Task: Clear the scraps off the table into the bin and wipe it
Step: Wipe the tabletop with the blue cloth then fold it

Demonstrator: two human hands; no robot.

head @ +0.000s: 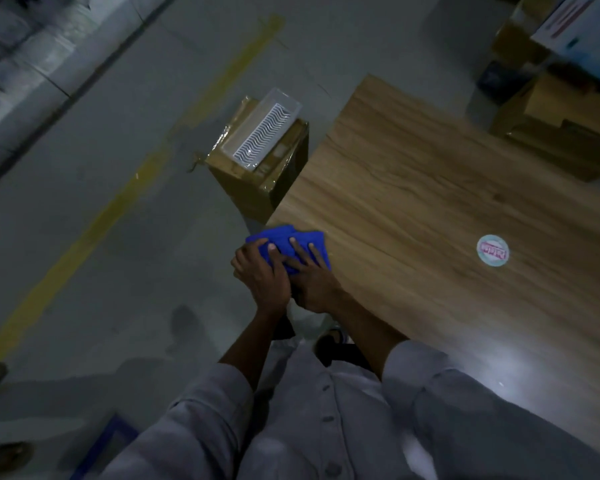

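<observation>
— Both hands are bearing on the blue cloth (293, 241) at the near left corner of the wooden table (413, 188). The left hand (258, 271) is curling its fingers over the cloth's outer edge and gripping it. The right hand (314, 284) is lying with fingers straight, pressing the cloth flat onto the wood.

— Which step is going on, then?

— Wiping, I am judging. No scraps are showing on the tabletop. Only a round sticker (493, 250) is sitting there, well apart from the cloth. The bin is not showing plainly. Something pale is lying below the hands past the table edge, but it is too dim to name.

— And what is the next move asking for?

— A long pass away from this corner, toward the sticker and the far side, with the cloth flat under even pressure. The cloth seems to be hanging partly over the corner, so it could slip off the edge. A cardboard box (253, 181) carrying a white plastic tray (262, 133) is standing just beside the table, outside that path.
</observation>
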